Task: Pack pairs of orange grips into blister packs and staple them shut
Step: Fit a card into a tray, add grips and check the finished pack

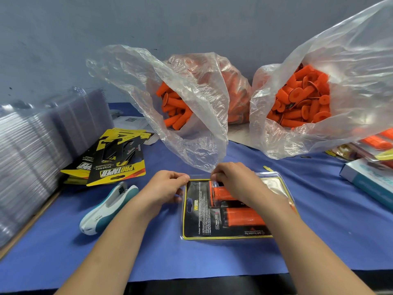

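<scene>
At the far edge of the clear plastic blister pack (197,220) with its black-and-yellow card: my left hand (168,188) pinches the far-left corner, and my right hand (236,182) has its fingers curled over the far rim. Two orange ribbed grips (244,217) sit side by side inside. The pack lies flat on the blue cloth (212,258). White-and-teal stapler (106,207) just left of the pack, untouched. Black-yellow backing cards (114,165) stacked far-left of the pack. Clear plastic bag (202,135) of loose orange grips behind the pack, second bag (350,92) behind-right.
</scene>
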`<state>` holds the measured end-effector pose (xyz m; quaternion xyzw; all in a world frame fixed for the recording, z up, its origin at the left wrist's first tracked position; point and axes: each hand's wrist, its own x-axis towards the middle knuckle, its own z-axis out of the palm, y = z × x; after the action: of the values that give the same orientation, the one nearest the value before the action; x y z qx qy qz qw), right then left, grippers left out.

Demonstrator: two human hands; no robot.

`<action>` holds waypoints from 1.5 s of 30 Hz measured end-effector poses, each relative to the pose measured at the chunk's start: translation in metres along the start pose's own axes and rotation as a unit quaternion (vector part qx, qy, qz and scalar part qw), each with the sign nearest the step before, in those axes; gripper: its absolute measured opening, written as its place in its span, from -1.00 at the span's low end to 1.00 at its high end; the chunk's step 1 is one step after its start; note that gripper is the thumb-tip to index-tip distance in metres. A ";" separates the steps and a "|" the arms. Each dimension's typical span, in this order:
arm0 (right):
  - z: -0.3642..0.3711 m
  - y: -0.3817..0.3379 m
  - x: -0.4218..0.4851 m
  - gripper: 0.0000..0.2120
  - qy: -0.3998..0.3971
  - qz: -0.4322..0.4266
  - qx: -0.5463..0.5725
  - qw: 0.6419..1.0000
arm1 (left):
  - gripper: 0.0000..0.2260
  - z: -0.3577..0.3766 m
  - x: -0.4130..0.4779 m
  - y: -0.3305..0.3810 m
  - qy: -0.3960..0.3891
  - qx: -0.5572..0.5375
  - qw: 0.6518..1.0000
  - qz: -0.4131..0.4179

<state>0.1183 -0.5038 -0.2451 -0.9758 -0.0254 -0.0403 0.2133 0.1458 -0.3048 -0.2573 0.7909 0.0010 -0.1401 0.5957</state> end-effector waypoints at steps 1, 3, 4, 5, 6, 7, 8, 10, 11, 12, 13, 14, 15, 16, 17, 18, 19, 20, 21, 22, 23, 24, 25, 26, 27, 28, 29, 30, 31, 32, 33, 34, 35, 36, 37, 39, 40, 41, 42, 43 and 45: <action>0.001 0.000 -0.001 -0.84 0.002 0.000 -0.005 1.000 | -0.88 0.001 0.000 0.000 0.003 -0.003 1.000 -0.008; 0.002 0.000 -0.001 -0.83 0.006 -0.002 -0.012 1.000 | -0.87 0.000 -0.001 0.001 0.010 -0.015 1.000 -0.016; 0.002 0.000 -0.002 -0.83 0.008 -0.001 -0.013 1.000 | -0.86 0.000 -0.001 0.001 0.013 -0.016 1.000 -0.017; 0.002 -0.001 -0.002 -0.82 0.012 0.000 -0.013 1.000 | -0.86 -0.001 -0.001 0.001 0.013 -0.014 1.000 -0.017; 0.003 -0.001 -0.002 -0.82 0.015 0.001 -0.012 1.000 | -0.85 -0.001 -0.002 0.002 0.010 -0.008 1.000 -0.015; 0.004 -0.001 -0.002 -0.82 0.018 0.002 -0.011 1.000 | -0.85 -0.002 -0.003 0.003 0.010 0.000 1.000 -0.010; 0.004 0.000 -0.002 -0.83 0.020 0.004 -0.011 1.000 | -0.85 -0.003 -0.005 0.004 0.017 0.013 1.000 0.002; 0.003 0.003 -0.002 -0.83 0.018 0.016 -0.014 1.000 | -0.86 -0.015 -0.009 0.008 0.078 0.107 0.990 0.058; 0.003 0.005 -0.001 -0.82 0.013 0.025 -0.016 0.999 | -0.86 -0.025 -0.013 0.010 0.120 0.182 0.972 0.085; 0.001 0.007 -0.001 -0.80 0.007 0.032 -0.018 0.999 | -0.84 -0.036 -0.018 0.010 0.156 0.257 0.949 0.096; 0.001 0.009 -0.001 -0.81 0.002 0.039 -0.018 0.999 | -0.81 -0.048 -0.024 0.008 0.183 0.325 0.924 0.088; 0.001 0.010 0.000 -0.83 -0.002 0.046 -0.015 0.999 | -0.75 -0.059 -0.032 0.004 0.205 0.384 0.898 0.064; 0.000 0.011 0.000 -0.83 -0.004 0.052 -0.011 0.999 | -0.66 -0.068 -0.039 -0.002 0.225 0.437 0.871 0.030; 0.000 0.012 0.000 -0.82 -0.005 0.056 -0.006 0.998 | -0.55 -0.075 -0.045 -0.008 0.236 0.476 0.847 -0.009; 0.000 0.013 -0.001 -0.78 -0.005 0.059 -0.003 0.998 | -0.44 -0.079 -0.050 -0.015 0.236 0.498 0.833 -0.044; 0.000 0.014 -0.001 -0.75 -0.004 0.059 -0.002 0.998 | -0.37 -0.083 -0.053 -0.021 0.226 0.501 0.833 -0.068; 0.000 0.014 -0.002 -0.74 -0.004 0.056 -0.003 0.998 | -0.32 -0.085 -0.055 -0.025 0.213 0.491 0.841 -0.082; 0.000 0.014 -0.002 -0.76 -0.001 0.050 -0.007 0.999 | -0.30 -0.088 -0.055 -0.030 0.202 0.480 0.849 -0.088; 0.000 0.014 -0.003 -0.79 0.003 0.045 -0.010 0.999 | -0.30 -0.090 -0.055 -0.032 0.197 0.475 0.853 -0.087; 0.000 0.014 -0.003 -0.82 0.009 0.041 -0.014 0.999 | -0.32 -0.093 -0.054 -0.034 0.195 0.483 0.850 -0.082; 0.000 0.014 -0.004 -0.83 0.013 0.037 -0.019 0.999 | -0.36 -0.095 -0.054 -0.034 0.192 0.500 0.841 -0.075; 0.000 0.014 -0.005 -0.84 0.017 0.033 -0.023 0.999 | -0.38 -0.097 -0.054 -0.034 0.184 0.507 0.839 -0.075; 0.000 0.014 -0.006 -0.85 0.020 0.030 -0.026 0.999 | -0.37 -0.098 -0.055 -0.033 0.166 0.485 0.855 -0.076; 0.000 0.014 -0.006 -0.86 0.022 0.029 -0.028 0.999 | -0.33 -0.099 -0.057 -0.031 0.141 0.420 0.893 -0.070; 0.000 0.014 -0.006 -0.86 0.023 0.029 -0.031 0.999 | -0.27 -0.097 -0.059 -0.027 0.110 0.310 0.942 -0.061; 0.000 0.015 -0.006 -0.85 0.023 0.030 -0.032 0.999 | -0.24 -0.094 -0.061 -0.023 0.070 0.170 0.981 -0.056; 0.000 0.015 -0.005 -0.85 0.023 0.033 -0.030 0.999 | -0.25 -0.088 -0.063 -0.020 0.016 0.033 0.998 -0.055; -0.001 0.016 -0.005 -0.85 0.023 0.037 -0.026 0.999 | -0.27 -0.081 -0.063 -0.017 -0.037 -0.068 0.996 -0.042; -0.001 0.016 -0.005 -0.83 0.023 0.038 -0.022 0.999 | -0.30 -0.073 -0.063 -0.015 -0.078 -0.126 0.989 -0.025; -0.001 0.017 -0.004 -0.82 0.023 0.039 -0.020 0.999 | -0.33 -0.066 -0.064 -0.013 -0.109 -0.153 0.982 -0.010; -0.001 0.017 -0.004 -0.81 0.022 0.038 -0.018 0.999 | -0.38 -0.059 -0.064 -0.011 -0.136 -0.170 0.976 0.000; -0.001 0.017 -0.004 -0.82 0.021 0.039 -0.017 0.999 | -0.43 -0.053 -0.064 -0.009 -0.158 -0.185 0.970 0.002; -0.001 0.016 -0.004 -0.82 0.019 0.040 -0.018 0.999 | -0.48 -0.049 -0.063 -0.007 -0.176 -0.197 0.965 0.000; -0.002 0.016 -0.004 -0.82 0.017 0.040 -0.019 0.999 | -0.51 -0.047 -0.063 -0.006 -0.191 -0.206 0.960 -0.004; -0.002 0.016 -0.004 -0.83 0.016 0.040 -0.021 0.999 | -0.52 -0.044 -0.062 -0.005 -0.205 -0.215 0.955 -0.010; -0.003 0.016 -0.004 -0.83 0.013 0.040 -0.018 0.999 | -0.53 -0.040 -0.061 -0.004 -0.232 -0.224 0.946 -0.005; -0.003 0.016 -0.004 -0.82 0.012 0.041 -0.016 0.999 | -0.51 -0.037 -0.061 -0.004 -0.243 -0.222 0.944 0.003; -0.003 0.017 -0.004 -0.82 0.011 0.042 -0.015 0.999 | -0.50 -0.035 -0.061 -0.006 -0.250 -0.211 0.945 0.010; -0.004 0.017 -0.004 -0.81 0.010 0.044 -0.013 0.999 | -0.49 -0.033 -0.062 -0.008 -0.254 -0.194 0.947 0.016; -0.004 0.018 -0.004 -0.81 0.010 0.045 -0.011 0.999 | -0.48 -0.030 -0.062 -0.009 -0.252 -0.172 0.952 0.020; -0.003 0.018 -0.004 -0.80 0.011 0.045 -0.008 0.999 | -0.45 -0.026 -0.064 -0.012 -0.242 -0.126 0.962 0.025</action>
<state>0.1151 -0.5215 -0.2501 -0.9771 0.0211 -0.0415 0.2077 0.0883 -0.2667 -0.2478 0.6520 -0.1454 -0.3107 0.6762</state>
